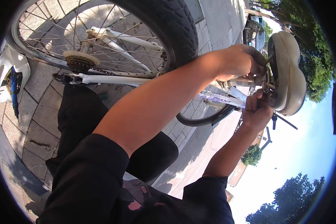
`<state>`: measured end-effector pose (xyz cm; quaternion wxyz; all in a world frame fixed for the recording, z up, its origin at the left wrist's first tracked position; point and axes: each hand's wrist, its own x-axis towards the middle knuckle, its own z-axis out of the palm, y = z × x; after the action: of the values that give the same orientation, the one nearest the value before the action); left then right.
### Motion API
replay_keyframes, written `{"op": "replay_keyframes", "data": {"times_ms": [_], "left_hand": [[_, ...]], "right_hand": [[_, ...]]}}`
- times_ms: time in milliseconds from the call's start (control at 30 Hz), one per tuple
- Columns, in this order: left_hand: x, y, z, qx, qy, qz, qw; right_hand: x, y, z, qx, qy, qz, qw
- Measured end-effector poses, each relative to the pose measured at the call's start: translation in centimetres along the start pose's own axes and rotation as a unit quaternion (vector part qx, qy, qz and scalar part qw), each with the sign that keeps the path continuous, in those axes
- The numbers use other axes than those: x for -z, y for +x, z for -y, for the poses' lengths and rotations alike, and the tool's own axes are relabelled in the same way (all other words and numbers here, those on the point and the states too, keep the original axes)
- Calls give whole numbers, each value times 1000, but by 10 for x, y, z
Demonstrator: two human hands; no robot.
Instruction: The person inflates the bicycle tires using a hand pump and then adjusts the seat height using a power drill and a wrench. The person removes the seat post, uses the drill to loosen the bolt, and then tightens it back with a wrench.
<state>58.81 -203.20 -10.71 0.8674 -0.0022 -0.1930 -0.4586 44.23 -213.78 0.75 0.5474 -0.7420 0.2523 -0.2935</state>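
Observation:
A bicycle saddle (292,72), pale grey-brown on top with a dark underside, sits on a silver seat post (242,81). Both hands are at the saddle clamp (266,84) under it. My left hand (239,64) is closed on one side of the clamp, its fingertips curled by the saddle rails. On the other side, my right hand (258,109) is closed, thumb and fingers pressed to the clamp. Any small part between the fingers is hidden. The white bicycle frame (233,100) with purple lettering runs behind my hands.
The rear wheel's thick black tyre (184,35) stands close to my left forearm, with its sprocket cassette (80,61) facing me. A blue-handled tool (14,89) lies in a white plastic holder (22,65) on the paving. The front wheel (212,118) and a parked car (254,31) are beyond.

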Motion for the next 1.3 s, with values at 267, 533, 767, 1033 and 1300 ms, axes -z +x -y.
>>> {"op": "replay_keyframes", "data": {"times_ms": [267,533,767,1033,1300], "left_hand": [[0,5,1,9,14,23,1000],[0,0,4,-4,-32,24,999],[-4,19,-7,-74,205,51,975],[10,42,-5,-197,382,87,899],[4,37,-15,-134,263,89,951]], "right_hand": [[14,-4,-5,-12,72,71,995],[-7,-12,1,-39,41,-6,998],[-1,-5,-8,-70,124,73,987],[-5,4,-30,4,210,111,971],[-13,-1,-20,1,141,51,989]]}}
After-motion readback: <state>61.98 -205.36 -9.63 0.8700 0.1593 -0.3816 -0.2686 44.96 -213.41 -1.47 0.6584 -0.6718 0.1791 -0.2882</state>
